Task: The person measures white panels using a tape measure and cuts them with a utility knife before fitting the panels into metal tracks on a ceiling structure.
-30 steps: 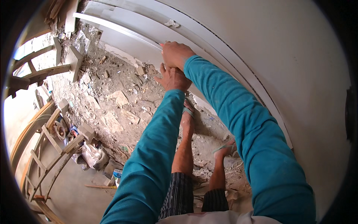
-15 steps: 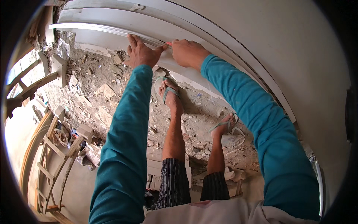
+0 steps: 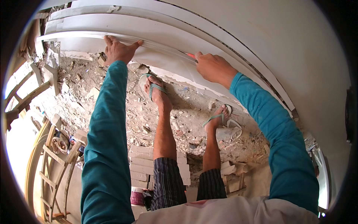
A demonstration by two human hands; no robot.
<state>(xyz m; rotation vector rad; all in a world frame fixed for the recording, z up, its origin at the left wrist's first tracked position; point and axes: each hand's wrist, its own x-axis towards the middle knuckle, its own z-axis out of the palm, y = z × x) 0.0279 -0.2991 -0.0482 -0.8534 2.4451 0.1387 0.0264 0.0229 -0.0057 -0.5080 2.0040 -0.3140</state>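
Note:
A long thin white metal strip (image 3: 80, 34) lies along a long pale board (image 3: 149, 56) with a ragged near edge. My left hand (image 3: 120, 50) presses on the strip with its fingers and thumb spread wide. To the right, my right hand (image 3: 215, 67) is closed round a slim red utility knife (image 3: 191, 56). The knife's narrow dark tip points left toward the strip and sits at the board's surface. Most of its handle is hidden in my fist.
More pale panels (image 3: 156, 23) stand beyond the strip, by a wall. Rubble (image 3: 145, 112) covers the ground around my sandalled feet. On the left are a wooden ladder-like frame (image 3: 50, 175) and a bench-like wooden piece (image 3: 35, 89). Stacked blocks (image 3: 140, 162) and a purple-and-white bucket (image 3: 137, 196) are near my legs.
My right hand has drawn the knife rightward along the strip. My left hand has shifted left, so the hands are farther apart. The view has moved slightly, bringing the bucket in.

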